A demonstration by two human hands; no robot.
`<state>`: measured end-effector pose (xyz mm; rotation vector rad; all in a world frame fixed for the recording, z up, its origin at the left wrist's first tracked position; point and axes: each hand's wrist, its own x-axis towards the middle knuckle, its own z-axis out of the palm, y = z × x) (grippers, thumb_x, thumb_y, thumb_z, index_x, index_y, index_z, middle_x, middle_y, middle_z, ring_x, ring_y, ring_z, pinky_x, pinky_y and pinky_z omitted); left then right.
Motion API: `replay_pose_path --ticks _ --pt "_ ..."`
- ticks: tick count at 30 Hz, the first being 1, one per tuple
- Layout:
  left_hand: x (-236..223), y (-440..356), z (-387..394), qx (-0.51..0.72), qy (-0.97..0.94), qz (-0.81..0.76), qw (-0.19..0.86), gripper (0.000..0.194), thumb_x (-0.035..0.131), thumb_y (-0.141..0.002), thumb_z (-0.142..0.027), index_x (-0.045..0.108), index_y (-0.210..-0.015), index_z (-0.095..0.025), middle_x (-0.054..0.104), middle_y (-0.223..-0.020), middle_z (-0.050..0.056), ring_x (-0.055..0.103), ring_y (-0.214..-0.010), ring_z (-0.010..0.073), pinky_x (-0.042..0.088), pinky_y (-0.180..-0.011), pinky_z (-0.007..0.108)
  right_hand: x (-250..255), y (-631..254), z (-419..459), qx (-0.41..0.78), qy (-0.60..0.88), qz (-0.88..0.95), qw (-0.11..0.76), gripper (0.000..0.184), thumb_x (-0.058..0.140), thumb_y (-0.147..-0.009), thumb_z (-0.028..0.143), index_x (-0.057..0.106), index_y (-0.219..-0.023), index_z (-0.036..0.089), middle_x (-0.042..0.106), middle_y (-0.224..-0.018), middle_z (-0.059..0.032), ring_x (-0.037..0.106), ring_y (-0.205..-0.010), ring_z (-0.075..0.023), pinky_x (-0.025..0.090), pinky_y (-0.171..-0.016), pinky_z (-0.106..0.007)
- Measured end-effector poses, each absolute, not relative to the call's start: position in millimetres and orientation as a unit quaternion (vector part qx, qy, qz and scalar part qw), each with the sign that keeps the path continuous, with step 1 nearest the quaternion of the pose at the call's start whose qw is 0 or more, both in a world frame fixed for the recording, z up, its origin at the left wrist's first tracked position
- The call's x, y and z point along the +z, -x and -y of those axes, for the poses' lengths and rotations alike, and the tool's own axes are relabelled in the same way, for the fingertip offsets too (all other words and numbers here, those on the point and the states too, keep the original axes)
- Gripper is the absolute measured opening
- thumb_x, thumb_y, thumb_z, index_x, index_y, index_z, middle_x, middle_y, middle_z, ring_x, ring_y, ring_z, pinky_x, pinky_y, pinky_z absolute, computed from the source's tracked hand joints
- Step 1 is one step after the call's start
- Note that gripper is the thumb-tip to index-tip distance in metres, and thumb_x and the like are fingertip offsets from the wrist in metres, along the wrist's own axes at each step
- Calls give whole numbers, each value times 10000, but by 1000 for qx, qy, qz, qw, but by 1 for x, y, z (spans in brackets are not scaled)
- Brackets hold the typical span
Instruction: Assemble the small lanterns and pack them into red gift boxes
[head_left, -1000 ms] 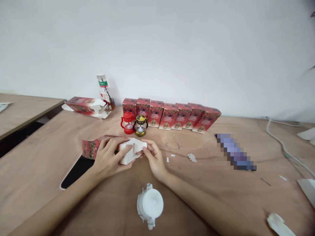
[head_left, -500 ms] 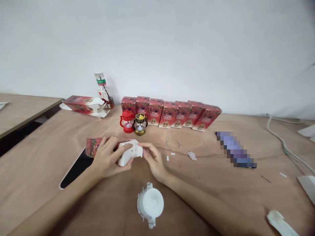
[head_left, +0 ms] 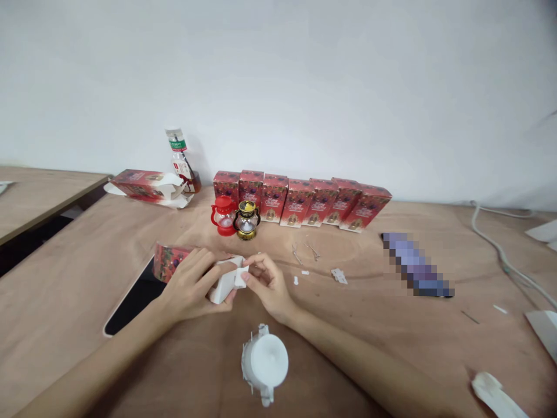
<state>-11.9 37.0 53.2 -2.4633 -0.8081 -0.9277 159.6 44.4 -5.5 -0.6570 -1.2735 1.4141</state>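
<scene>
My left hand (head_left: 191, 283) is wrapped round a small red printed carton (head_left: 172, 261) lying on its side on the wooden table (head_left: 65, 273), its white open end (head_left: 221, 283) turned toward my right. My right hand (head_left: 267, 283) pinches a white end flap (head_left: 241, 277) of that carton between thumb and fingers. A white plastic lantern (head_left: 264, 363) lies on the table just in front of both wrists, untouched.
A row of several red cartons (head_left: 304, 203) stands at the back by the wall, with a red lantern (head_left: 223, 215) and a gold lantern (head_left: 246, 220) before it. An opened carton (head_left: 148, 184) and a bottle (head_left: 180, 161) lie back left. A dark slab (head_left: 130, 299), small metal hooks (head_left: 304, 252), a cable (head_left: 500, 255) and white scraps (head_left: 496, 395) also sit here.
The carton's white flaps have been folded inward; my right hand has closed from an open touch on the flap into a pinch. The carton has shifted slightly toward me.
</scene>
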Motion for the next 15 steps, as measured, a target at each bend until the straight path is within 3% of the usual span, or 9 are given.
replay_pose_path --ticks 9,15 --pt "47 8 -33 -359 871 271 197 272 584 -762 -214 544 -1028 -169 640 -915 99 619 -800 203 519 -683 329 -6 -159 -43 599 236 562 519 364 660 -790 474 542 -1070 273 655 -1050 -24 637 -906 -154 527 -785 -293" --pt "43 4 -31 -422 857 236 177 375 623 -747 -220 512 -1102 -176 625 -1006 119 616 -931 227 531 -760 361 3 -161 -46 678 203 523 475 546 760 -656 527 544 -1097 288 635 -1121 -26 615 -1001 -187 530 -812 -312"
